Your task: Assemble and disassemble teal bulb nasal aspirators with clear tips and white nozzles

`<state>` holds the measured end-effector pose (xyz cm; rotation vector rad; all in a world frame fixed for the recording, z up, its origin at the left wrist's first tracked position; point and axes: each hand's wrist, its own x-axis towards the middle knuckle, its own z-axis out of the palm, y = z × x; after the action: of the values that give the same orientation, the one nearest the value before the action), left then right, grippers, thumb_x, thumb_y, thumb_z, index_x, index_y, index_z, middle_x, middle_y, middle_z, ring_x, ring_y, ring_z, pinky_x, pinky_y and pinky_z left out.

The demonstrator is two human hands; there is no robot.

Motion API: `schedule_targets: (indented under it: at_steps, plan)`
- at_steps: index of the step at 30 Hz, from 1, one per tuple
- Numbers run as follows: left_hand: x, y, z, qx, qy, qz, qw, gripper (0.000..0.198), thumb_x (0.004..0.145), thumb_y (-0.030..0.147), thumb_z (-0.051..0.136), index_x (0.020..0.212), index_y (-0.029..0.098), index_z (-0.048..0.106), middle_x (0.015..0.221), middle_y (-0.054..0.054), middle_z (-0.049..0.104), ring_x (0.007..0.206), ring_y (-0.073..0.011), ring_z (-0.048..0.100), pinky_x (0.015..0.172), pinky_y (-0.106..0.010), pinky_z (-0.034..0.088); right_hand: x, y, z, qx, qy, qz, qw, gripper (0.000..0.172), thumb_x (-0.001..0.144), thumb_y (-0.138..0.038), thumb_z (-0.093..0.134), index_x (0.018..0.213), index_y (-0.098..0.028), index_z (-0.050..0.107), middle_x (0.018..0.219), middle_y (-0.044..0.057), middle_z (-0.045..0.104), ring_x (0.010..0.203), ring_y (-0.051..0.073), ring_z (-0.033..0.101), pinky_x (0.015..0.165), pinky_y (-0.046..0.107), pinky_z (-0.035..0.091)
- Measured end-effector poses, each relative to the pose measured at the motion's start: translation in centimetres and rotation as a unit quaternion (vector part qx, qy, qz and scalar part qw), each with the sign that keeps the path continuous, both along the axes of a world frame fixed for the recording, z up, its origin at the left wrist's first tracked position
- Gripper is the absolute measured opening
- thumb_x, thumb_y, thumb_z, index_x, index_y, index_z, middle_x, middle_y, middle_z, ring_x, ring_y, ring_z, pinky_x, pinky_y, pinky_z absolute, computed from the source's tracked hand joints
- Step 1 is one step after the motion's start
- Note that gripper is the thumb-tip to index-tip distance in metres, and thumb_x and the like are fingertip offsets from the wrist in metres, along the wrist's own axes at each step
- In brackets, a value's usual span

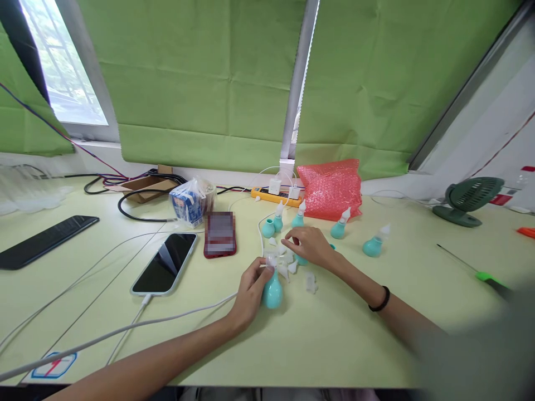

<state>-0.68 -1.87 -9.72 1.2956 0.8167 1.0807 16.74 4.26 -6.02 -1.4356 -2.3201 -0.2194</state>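
My left hand (pixel 252 289) is closed on a teal squeeze bulb (pixel 273 292), which it holds near its neck, round end down; a clear plastic collar (pixel 271 260) is at its top. My right hand (pixel 311 245) hovers over a pile of small clear and white plastic pieces (pixel 282 270), fingers curved and slightly apart, with nothing visible in them. Beneath it, another teal bulb (pixel 301 259) is partly hidden. Behind the hands stand more teal bulbs, some with pale pointed tips, such as one bulb (pixel 297 220) and another bulb (pixel 337 230). A tipped bulb (pixel 373 246) leans farther right.
Left of the hands lie a white-edged phone (pixel 165 264) on a cable and a dark red phone (pixel 220 235). A wrapped blue pack (pixel 192 201), yellow power strip (pixel 273 197) and red bubble-wrap pouch (pixel 332 189) line the back. A green fan (pixel 468 200) and screwdriver (pixel 485 276) are right.
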Motion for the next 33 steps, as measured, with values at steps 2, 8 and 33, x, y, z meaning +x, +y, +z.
schedule_targets:
  at_steps: [2, 8, 33]
  plan:
    - [0.0, 0.1, 0.0, -0.002, -0.005, 0.007, 1.0, 0.018, 0.076, 0.035, 0.046, 0.078, 0.017, 0.046, 0.061, 0.003, 0.048, 0.057, -0.0105, 0.043, 0.053, -0.019, 0.032, -0.2, -0.6, 0.5, -0.004, 0.027, 0.032, 0.999, 0.018, 0.075, -0.028, 0.05, 0.073, -0.015, 0.062, 0.059, 0.001, 0.059, 0.055, 0.01, 0.051, 0.051, 0.021, 0.033]
    - [0.0, 0.0, 0.2, 0.019, -0.011, 0.02, 1.0, 0.016, 0.074, 0.031, 0.047, 0.073, 0.016, 0.044, 0.056, 0.005, 0.042, 0.052, -0.0087, 0.037, 0.049, -0.018, 0.028, -1.2, -2.8, 2.2, -0.142, 0.199, 0.279, 0.929, 0.023, 0.065, -0.031, 0.062, 0.08, -0.014, 0.063, 0.066, 0.003, 0.061, 0.055, 0.01, 0.054, 0.054, 0.021, 0.044]
    - [0.0, -0.9, 0.5, 0.13, 0.051, 0.081, 0.987, 0.013, 0.082, 0.031, 0.039, 0.082, 0.019, 0.037, 0.075, 0.001, 0.047, 0.072, -0.0119, 0.046, 0.057, -0.02, 0.036, -3.2, -4.8, 2.2, -0.19, 0.334, 0.175, 0.907, 0.014, 0.069, -0.024, 0.058, 0.075, -0.017, 0.068, 0.07, 0.005, 0.064, 0.056, 0.011, 0.056, 0.044, 0.018, 0.043]
